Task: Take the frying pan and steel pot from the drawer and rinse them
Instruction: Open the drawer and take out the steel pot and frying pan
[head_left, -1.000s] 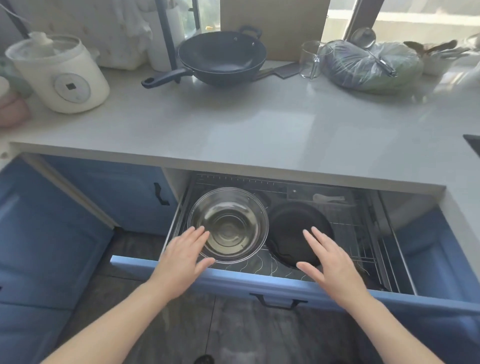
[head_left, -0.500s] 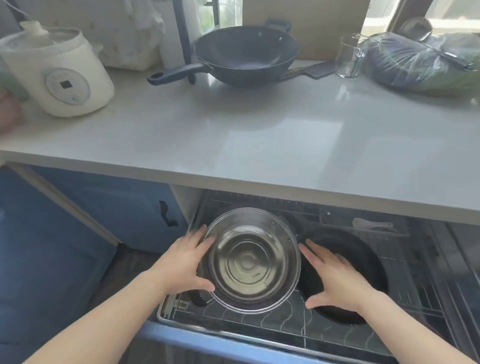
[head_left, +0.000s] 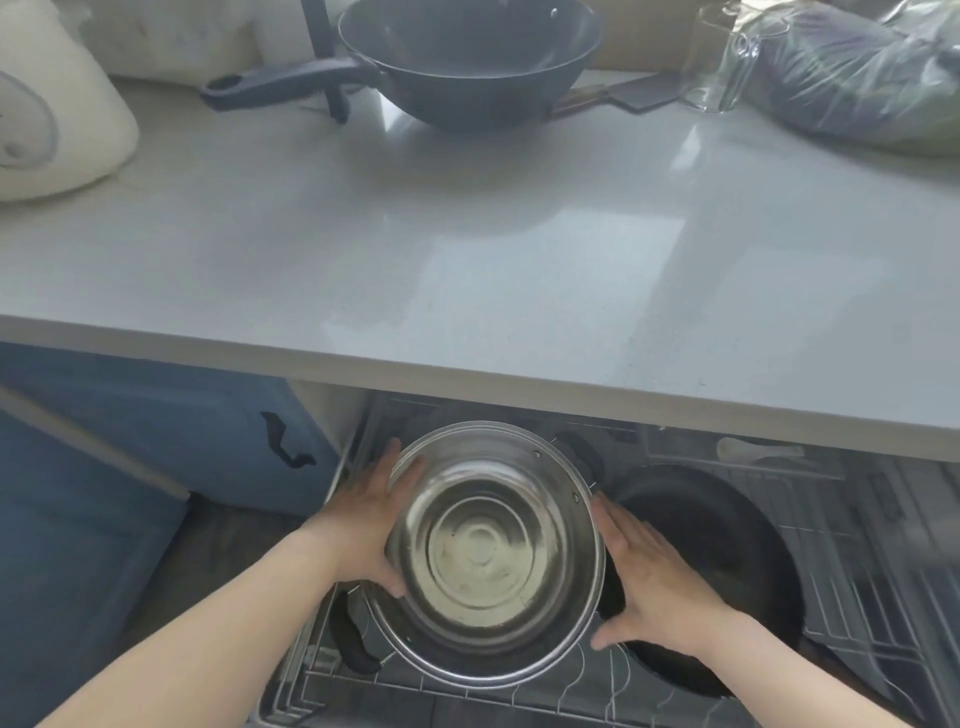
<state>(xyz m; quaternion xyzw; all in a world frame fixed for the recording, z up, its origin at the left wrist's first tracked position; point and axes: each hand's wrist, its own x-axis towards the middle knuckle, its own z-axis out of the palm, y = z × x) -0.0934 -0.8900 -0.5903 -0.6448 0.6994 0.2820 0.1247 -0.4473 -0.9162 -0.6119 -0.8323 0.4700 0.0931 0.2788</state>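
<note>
- Down in the open drawer (head_left: 857, 582), the steel pot (head_left: 493, 553) sits between both hands, its mouth tilted toward the camera.
- Its look: round, shiny bare metal, a rolled rim, concentric rings on the base, small rivets showing inside the right wall, a dull patch at the bottom centre.
- Left hand (head_left: 363, 525): its grip lies flat against the pot's left wall, fingers stretched along the rim, thumb under the lower edge.
- Right hand (head_left: 649, 582): its grip presses the pot's right wall with straight fingers, thumb spread low.
- Right of the pot, the black frying pan (head_left: 727, 561) lies on the drawer's wire rack, partly behind the right hand.
- Above the pot, the grey tabletop (head_left: 467, 249) carries a dark wok (head_left: 467, 57) at its far edge, and a white appliance (head_left: 47, 130) far left.
</note>
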